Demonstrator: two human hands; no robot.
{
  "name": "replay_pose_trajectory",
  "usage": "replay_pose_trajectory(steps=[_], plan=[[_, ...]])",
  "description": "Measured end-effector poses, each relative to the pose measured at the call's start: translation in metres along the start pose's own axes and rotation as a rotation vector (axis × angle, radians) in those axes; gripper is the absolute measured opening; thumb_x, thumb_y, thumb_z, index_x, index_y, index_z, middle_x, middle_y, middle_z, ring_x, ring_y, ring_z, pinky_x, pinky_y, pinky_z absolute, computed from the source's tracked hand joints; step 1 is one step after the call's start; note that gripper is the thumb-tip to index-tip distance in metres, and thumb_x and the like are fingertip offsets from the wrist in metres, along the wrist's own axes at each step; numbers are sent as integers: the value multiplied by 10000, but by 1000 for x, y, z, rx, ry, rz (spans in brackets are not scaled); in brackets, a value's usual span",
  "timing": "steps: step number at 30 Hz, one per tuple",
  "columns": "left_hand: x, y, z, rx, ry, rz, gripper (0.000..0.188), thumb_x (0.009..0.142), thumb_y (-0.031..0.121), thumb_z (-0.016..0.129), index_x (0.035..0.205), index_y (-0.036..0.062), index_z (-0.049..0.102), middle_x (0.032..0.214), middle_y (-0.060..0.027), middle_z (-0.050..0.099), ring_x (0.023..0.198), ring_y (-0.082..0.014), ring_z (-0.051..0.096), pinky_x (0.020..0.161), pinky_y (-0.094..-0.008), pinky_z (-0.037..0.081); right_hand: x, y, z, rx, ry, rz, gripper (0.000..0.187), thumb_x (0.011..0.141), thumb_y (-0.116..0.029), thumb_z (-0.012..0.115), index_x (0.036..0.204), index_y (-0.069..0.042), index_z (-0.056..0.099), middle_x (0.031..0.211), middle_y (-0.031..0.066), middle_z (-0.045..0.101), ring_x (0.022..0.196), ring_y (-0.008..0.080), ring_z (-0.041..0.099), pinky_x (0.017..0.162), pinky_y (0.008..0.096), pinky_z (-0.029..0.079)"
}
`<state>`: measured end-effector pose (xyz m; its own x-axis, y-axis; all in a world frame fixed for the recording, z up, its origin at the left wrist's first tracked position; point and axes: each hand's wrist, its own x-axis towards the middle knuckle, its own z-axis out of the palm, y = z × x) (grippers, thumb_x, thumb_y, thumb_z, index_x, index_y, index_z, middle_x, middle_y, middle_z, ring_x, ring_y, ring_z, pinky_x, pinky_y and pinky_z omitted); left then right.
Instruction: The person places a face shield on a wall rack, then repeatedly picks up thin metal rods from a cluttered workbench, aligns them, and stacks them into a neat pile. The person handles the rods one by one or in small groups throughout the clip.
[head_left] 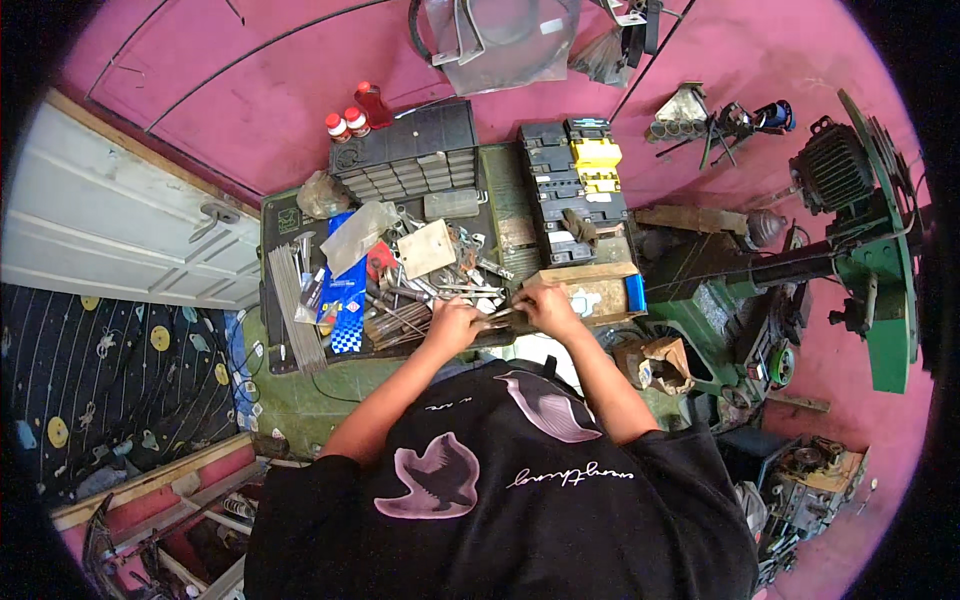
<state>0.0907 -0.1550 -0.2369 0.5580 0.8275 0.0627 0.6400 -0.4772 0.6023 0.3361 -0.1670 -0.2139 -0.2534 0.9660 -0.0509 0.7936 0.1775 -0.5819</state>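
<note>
Over the front edge of the cluttered workbench (395,357), my left hand (455,326) and my right hand (549,308) are close together, fingers curled. Between them is a slim metal piece (496,319); its kind is too small to tell, and both hands seem to grip it. Just beyond my left hand lies a heap of metal hand tools (468,292), several of them spanners. Long thin rods or screwdriver-like tools (397,326) lie left of that hand. A shallow wooden tray (608,272) is nearest to my right hand.
A dark drawer cabinet (405,150) stands at the back, red bottles (372,105) beside it. Batteries (560,190) are stacked at the back right. Thin welding-type rods (292,300) and a blue packet (346,290) lie left. A big green machine (870,270) stands on the right.
</note>
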Motion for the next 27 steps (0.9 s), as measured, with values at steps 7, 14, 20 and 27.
replay_pose_trajectory(steps=[7,14,20,27], plan=[[-22,-11,30,286,-134,-115,158,842,253,699,949,167,777,788,-86,718,858,-288,684,808,-465,501,-27,34,0,-413,-26,202,121,837,-235,688,909,-171,760,942,42,723,1001,260,607,909,575,351],[-28,-24,57,396,-29,62,205,847,170,594,980,158,749,742,-80,679,762,-267,687,723,-423,529,-29,45,15,-481,6,169,115,827,-239,687,891,-179,762,951,28,718,1024,248,592,941,604,344],[-37,-32,62,398,43,122,131,845,153,600,924,125,701,752,-76,665,788,-256,671,748,-406,496,-31,38,9,-436,-25,175,114,830,-248,687,883,-179,760,952,24,716,1030,252,590,939,606,346],[-45,-20,52,314,104,72,115,890,226,661,964,151,706,816,-40,660,839,-248,623,777,-409,428,-24,35,40,-411,-88,118,138,846,-276,683,914,-189,767,970,12,719,1044,241,590,927,572,340]])
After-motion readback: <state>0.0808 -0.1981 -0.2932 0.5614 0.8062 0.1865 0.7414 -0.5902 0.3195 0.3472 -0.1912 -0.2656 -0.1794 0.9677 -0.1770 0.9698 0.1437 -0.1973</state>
